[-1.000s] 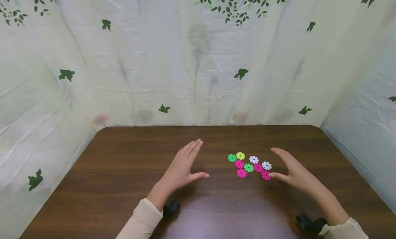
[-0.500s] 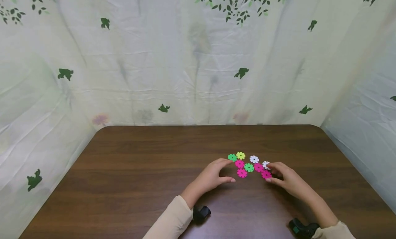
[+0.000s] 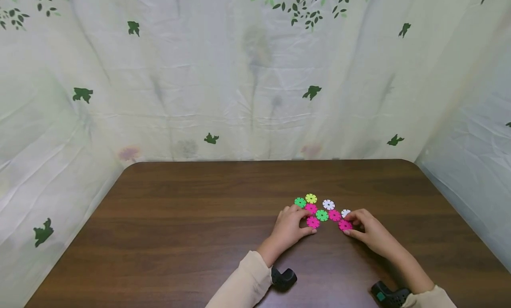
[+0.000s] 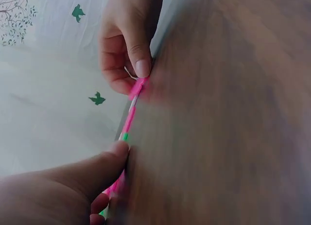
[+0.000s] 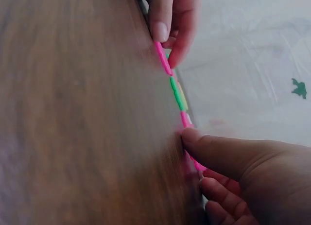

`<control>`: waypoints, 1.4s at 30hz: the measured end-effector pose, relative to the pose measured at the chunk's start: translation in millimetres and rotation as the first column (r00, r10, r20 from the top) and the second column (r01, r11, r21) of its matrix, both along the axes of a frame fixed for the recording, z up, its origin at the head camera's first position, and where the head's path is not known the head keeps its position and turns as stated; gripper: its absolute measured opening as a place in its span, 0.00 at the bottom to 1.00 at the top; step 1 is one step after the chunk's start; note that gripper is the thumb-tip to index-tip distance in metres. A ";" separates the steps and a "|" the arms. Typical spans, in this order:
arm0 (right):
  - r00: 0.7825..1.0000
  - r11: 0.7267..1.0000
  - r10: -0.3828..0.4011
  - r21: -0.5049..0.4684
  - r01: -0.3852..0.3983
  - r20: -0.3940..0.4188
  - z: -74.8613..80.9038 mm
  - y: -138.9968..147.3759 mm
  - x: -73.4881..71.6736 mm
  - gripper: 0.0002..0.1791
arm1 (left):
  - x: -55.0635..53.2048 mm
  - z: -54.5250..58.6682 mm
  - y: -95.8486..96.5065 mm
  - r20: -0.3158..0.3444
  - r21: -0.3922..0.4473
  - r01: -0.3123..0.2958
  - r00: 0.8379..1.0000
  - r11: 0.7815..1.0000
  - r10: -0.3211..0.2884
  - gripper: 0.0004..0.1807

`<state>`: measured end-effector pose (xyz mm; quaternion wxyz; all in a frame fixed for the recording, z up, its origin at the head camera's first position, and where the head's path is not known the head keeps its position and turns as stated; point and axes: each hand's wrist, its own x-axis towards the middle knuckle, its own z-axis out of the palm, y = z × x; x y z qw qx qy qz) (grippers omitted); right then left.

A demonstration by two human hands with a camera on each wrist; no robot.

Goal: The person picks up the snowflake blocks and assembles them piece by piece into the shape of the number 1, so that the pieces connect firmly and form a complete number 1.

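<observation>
Flat pink, green, white and yellow notched discs (image 3: 322, 215) lie between left hand (image 3: 289, 226) and right hand (image 3: 374, 232), each grip pinching an end.

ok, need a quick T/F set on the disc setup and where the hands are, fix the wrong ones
1. Only one yellow disc is on the table. True.
2. White discs outnumber pink ones. False: there are four pink discs and two white discs.
3. The right grip is at the right-hand end of the disc cluster. True.
4. The left grip is at the white discs. False: its finger and thumb are at the two leftmost pink discs.
5. The tabletop is plain white. False: it is dark brown with a wood-grain look.
</observation>
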<state>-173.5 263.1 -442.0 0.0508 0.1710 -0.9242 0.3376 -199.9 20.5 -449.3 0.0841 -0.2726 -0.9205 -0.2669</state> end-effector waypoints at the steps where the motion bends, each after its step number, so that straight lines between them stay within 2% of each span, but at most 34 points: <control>1: 1.000 1.000 -0.004 -0.009 0.004 0.011 0.5 -0.1 0.1 0.14 | 0.3 -0.1 2.1 -0.034 -0.018 -0.013 0.999 1.000 0.012 0.20; 4: 0.999 0.999 0.004 -0.052 -0.002 0.046 2.0 -0.6 0.2 0.14 | 1.8 3.6 6.2 -0.047 -0.074 -0.035 0.998 0.997 0.032 0.17; 7: 0.997 0.993 0.032 -0.115 -0.023 0.074 4.9 -2.1 0.0 0.13 | 2.0 11.2 5.5 0.002 -0.092 -0.035 0.999 0.995 0.035 0.15; 9: 0.994 0.988 0.054 -0.151 -0.040 0.091 9.3 -4.0 -0.6 0.11 | 1.3 18.2 1.5 0.065 -0.051 -0.035 0.997 0.998 0.038 0.16; 13: 0.987 0.972 0.077 -0.232 -0.042 0.143 24.1 -12.1 -2.4 0.12 | 2.1 33.8 -15.3 0.083 0.089 -0.044 0.996 0.995 0.036 0.17; 16: 0.985 0.961 0.094 -0.272 -0.052 0.143 38.0 -23.1 -4.5 0.12 | 6.0 46.6 -33.4 0.025 0.167 -0.039 0.999 0.985 0.035 0.17; 19: 0.986 0.948 0.131 -0.303 -0.095 0.102 52.5 -37.4 -6.2 0.11 | 11.2 58.7 -50.3 -0.047 0.218 -0.021 0.998 0.976 0.032 0.17; 26: 0.973 0.925 0.230 -0.319 -0.207 0.034 78.2 -77.8 -8.9 0.09 | 25.7 75.4 -75.5 -0.208 0.241 0.039 0.978 0.970 0.013 0.20; 31: 0.956 0.898 0.293 -0.341 -0.279 -0.011 82.6 -100.7 -6.8 0.08 | 34.3 77.6 -82.6 -0.259 0.263 0.064 0.966 0.963 0.007 0.20; 36: 0.948 0.880 0.310 -0.354 -0.316 -0.073 79.3 -111.6 -2.0 0.08 | 37.9 74.5 -84.0 -0.301 0.249 0.100 0.953 0.963 -0.021 0.21; 42: 0.938 0.902 0.289 -0.275 -0.334 -0.192 76.4 -113.8 1.9 0.09 | 38.8 71.6 -83.4 -0.327 0.245 0.125 0.944 0.961 -0.040 0.19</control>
